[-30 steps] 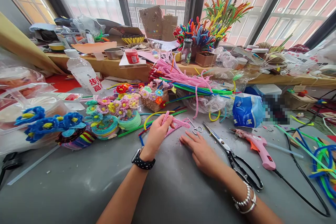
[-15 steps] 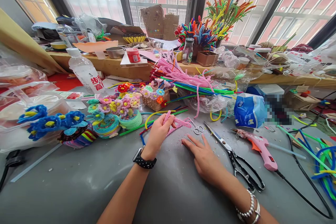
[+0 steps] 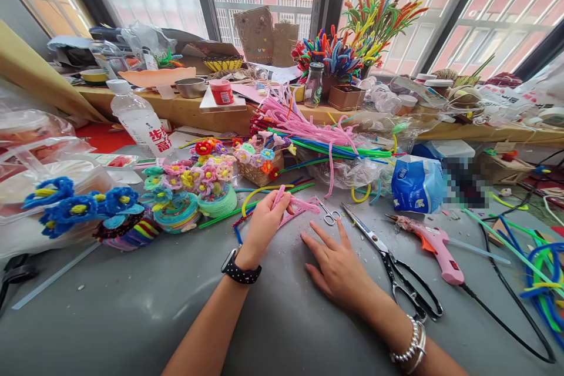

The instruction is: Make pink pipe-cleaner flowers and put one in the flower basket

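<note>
Pinched in my left hand (image 3: 264,220) is a bent pink pipe cleaner (image 3: 308,206), its folded length pointing right over the grey table (image 3: 176,317). My right hand (image 3: 337,264) holds nothing; its fingers are spread low over the tabletop, close to some small crumbs. Just beyond its fingertips lie small silver scissors (image 3: 329,215). To the right of that hand rest large black-handled scissors (image 3: 390,261), blades pointing away. Farther right is a pink glue gun (image 3: 434,247) with a black cord.
Pipe-cleaner flower pots (image 3: 178,211) and blue flowers (image 3: 83,205) stand at the left beside a water bottle (image 3: 141,120). A bundle of pink pipe cleaners (image 3: 304,123) lies at the back. A blue tissue pack (image 3: 418,184) sits right of it, and tangled pipe cleaners (image 3: 544,282) lie far right.
My right hand has shifted slightly, its fingers lifting and spreading with the thumb now showing. My left hand keeps its hold on the pink pipe cleaner. The view has moved a little.
</note>
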